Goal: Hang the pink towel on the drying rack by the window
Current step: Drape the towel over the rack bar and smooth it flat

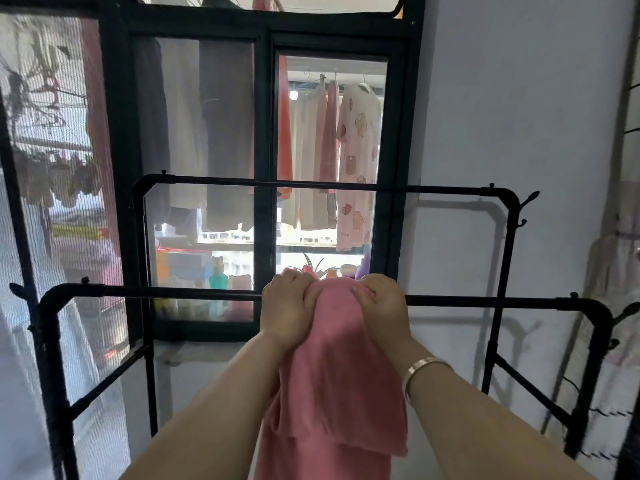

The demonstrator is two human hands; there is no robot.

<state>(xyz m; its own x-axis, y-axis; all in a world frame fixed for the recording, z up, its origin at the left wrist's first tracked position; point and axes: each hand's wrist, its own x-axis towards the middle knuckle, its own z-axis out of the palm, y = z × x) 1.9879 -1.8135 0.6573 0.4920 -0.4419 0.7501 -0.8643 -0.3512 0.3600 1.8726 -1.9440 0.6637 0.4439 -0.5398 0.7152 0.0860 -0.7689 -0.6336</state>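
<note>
Pink towel (pixel 332 368) drapes over the near bar of the black drying rack (pixel 156 292) by the window (pixel 263 133); left hand (pixel 287 306) and right hand (pixel 381 303) both grip its bunched top, fingers curled round the cloth.

Both bare forearms are reaching forward and upward from the lower edge of the view, converging toward the middle. The left hand (pixel 289 308) is curling its fingers over bunched cloth, knuckles facing the camera, wrist bending slightly inward. The right hand (pixel 382 304) is gripping the same cloth just beside it, thumb lying across the front and fingers wrapping over the top. The right wrist is wearing a plain silver metal bangle (pixel 424 370). The hands are sitting close together, level with each other.
</note>
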